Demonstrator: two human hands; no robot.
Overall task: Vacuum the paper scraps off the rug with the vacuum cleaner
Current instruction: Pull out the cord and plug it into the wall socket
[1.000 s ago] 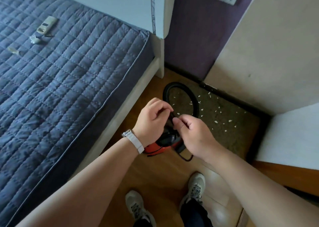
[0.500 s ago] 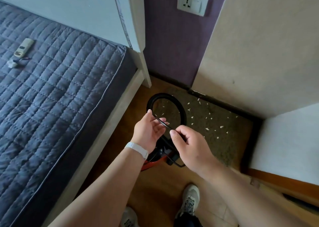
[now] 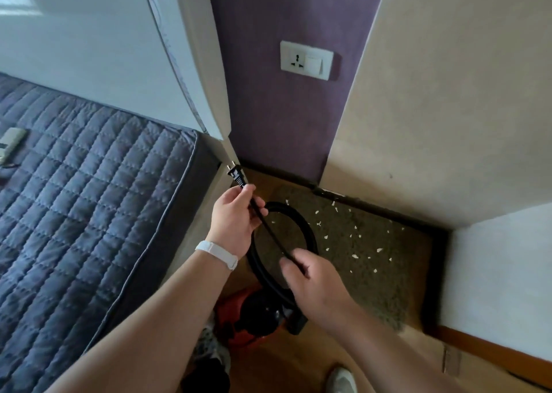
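Head view: my left hand (image 3: 236, 218) is closed around the black power cord (image 3: 270, 233) just below its plug (image 3: 237, 175), whose prongs point up toward the corner of the white bed frame (image 3: 209, 114). My right hand (image 3: 310, 282) pinches the same cord lower down between thumb and fingers, so the cord runs taut and slanted between my two hands. A white wristband (image 3: 216, 253) sits on my left wrist.

Below my hands the red and black vacuum cleaner (image 3: 254, 318) stands on the wooden floor (image 3: 283, 368), and its black hose (image 3: 301, 228) loops up over the near-left edge of the rug (image 3: 373, 273). The rug is brownish and lies in the recess by the walls, with white paper scraps (image 3: 355, 256) scattered over it, mostly toward its far side.

A white wall socket (image 3: 306, 60) is mounted on the purple wall (image 3: 283, 109) above the rug. To my left is the quilted blue mattress (image 3: 74, 213), with a remote control (image 3: 10, 141) lying at its far edge.
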